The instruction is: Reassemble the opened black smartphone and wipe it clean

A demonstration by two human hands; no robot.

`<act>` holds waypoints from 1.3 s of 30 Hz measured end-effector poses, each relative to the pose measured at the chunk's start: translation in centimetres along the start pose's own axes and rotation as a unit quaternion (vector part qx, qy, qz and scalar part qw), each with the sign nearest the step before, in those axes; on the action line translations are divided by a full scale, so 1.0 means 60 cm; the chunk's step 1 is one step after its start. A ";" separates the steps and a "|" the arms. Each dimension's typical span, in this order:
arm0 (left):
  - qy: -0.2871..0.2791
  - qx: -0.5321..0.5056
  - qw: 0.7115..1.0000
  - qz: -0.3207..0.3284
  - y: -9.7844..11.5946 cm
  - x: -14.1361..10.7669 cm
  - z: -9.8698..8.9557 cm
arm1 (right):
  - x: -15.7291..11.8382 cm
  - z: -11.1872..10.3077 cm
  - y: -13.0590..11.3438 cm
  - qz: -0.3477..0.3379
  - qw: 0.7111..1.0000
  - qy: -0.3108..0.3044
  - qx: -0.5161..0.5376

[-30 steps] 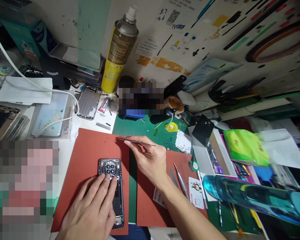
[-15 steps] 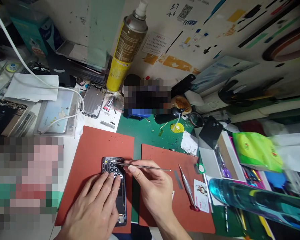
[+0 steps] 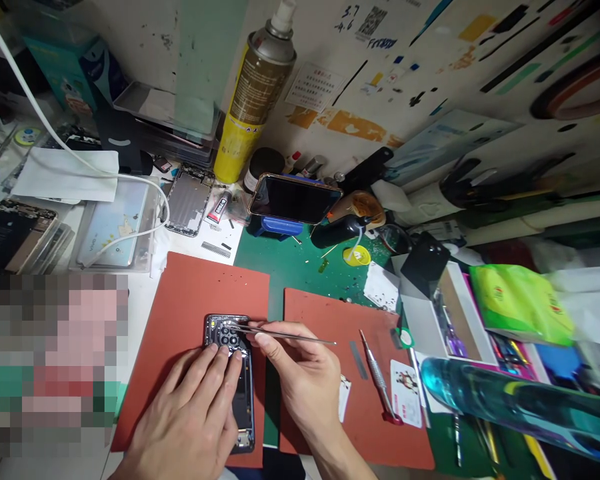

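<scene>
An opened phone (image 3: 243,393) lies on the left reddish-brown mat, its inside parts and camera cluster (image 3: 229,335) facing up. My left hand (image 3: 193,400) is closed over the phone's left side and middle, fingers close together and bent, holding it against the mat. Metal tweezers (image 3: 295,335) are pinched between the thumb and fingers of my right hand (image 3: 305,367). Their tips reach the top of the camera cluster; whether a small part is between them cannot be made out. My left hand hides much of the phone's middle.
On the right mat (image 3: 340,303) lie a screwdriver (image 3: 377,373), a card (image 3: 406,393) and a thin grey strip (image 3: 359,360). A teal bottle (image 3: 510,393) lies at the right. Behind stand another phone (image 3: 295,199) on a blue holder and a spray can (image 3: 255,93).
The tweezers and my right hand have shifted slightly left, with the tips still over the camera cluster. My left hand stays on the phone.
</scene>
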State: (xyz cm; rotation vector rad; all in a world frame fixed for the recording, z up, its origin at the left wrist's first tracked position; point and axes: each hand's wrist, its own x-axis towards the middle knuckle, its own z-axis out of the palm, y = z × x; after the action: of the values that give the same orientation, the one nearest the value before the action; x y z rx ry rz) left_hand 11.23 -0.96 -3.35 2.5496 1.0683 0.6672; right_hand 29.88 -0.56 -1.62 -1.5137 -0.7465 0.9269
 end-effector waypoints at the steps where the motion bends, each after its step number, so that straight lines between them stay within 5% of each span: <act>1: 0.000 0.001 1.000 0.000 0.000 0.000 0.000 | 0.000 0.000 -0.001 0.000 1.000 0.000 0.001; 14: -0.003 0.009 1.000 0.007 -0.002 -0.001 0.000 | 0.002 0.004 -0.008 -0.034 0.997 -0.012 -0.067; 33: -0.001 0.005 1.000 0.004 -0.001 -0.001 -0.001 | -0.001 -0.001 -0.008 -0.022 1.000 -0.005 -0.019; 39: 0.001 -0.001 1.000 0.002 -0.001 0.001 -0.001 | 0.021 -0.010 -0.024 -0.098 0.989 0.051 -0.098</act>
State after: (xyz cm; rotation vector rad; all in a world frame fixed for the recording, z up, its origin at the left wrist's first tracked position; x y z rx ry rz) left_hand 11.19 -0.88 -3.33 2.5504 1.0627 0.6724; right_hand 31.10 0.46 -0.37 -1.6125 -0.9132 0.6392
